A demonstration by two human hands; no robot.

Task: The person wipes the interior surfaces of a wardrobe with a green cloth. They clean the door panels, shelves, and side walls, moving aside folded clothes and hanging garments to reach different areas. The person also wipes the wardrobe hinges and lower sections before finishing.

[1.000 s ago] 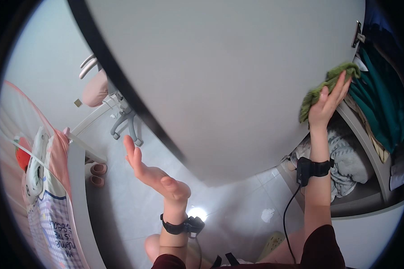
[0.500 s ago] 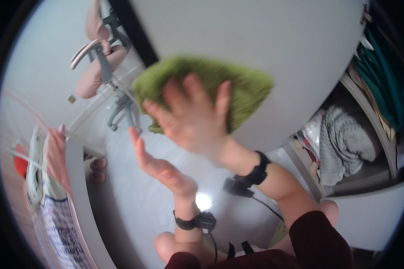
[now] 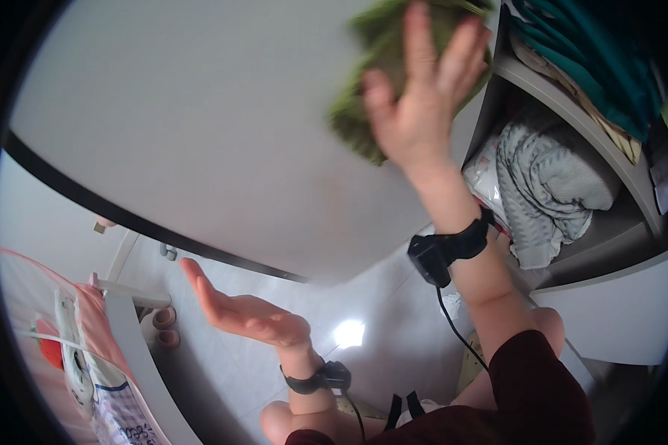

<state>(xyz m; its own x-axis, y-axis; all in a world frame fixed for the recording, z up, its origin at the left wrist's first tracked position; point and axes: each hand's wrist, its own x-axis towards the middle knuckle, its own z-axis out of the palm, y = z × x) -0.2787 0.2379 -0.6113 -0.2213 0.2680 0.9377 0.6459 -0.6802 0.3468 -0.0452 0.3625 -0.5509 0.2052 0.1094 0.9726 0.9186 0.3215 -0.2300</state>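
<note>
Head view, looking down. Nearest the lens, a dark red sleeve (image 3: 534, 386) and bare knees are seen at the lower edge, with black wrist straps and a thin cable worn on both forearms. The left hand (image 3: 245, 315) is held empty, palm up and fingers spread, below the lower edge of a white cupboard door (image 3: 200, 141); it touches nothing, apparently kept free as a counterbalance. The two hands are well apart. Higher, the right hand (image 3: 416, 111) is pressed flat with fingers splayed on a green cloth (image 3: 378, 81), which is pinned against the white door near its right edge; the open palm appears to serve to spread pressure over the cloth, not to pinch it. The cloth is blurred, so its folds cannot be made out.

Beside the door, open shelves (image 3: 571, 104) are shown: a grey knitted garment (image 3: 549, 185) is bundled on the lower shelf over a clear packet, and folded teal fabrics (image 3: 594, 67) are stacked above. Below, a pale glossy tiled floor (image 3: 378, 356) carries a bright reflection of a lamp. At the left, a pink drying rack (image 3: 67, 334) with hung laundry is set against a white frame, and a pair of pinkish slippers (image 3: 163, 326) lies on the floor just beside it.
</note>
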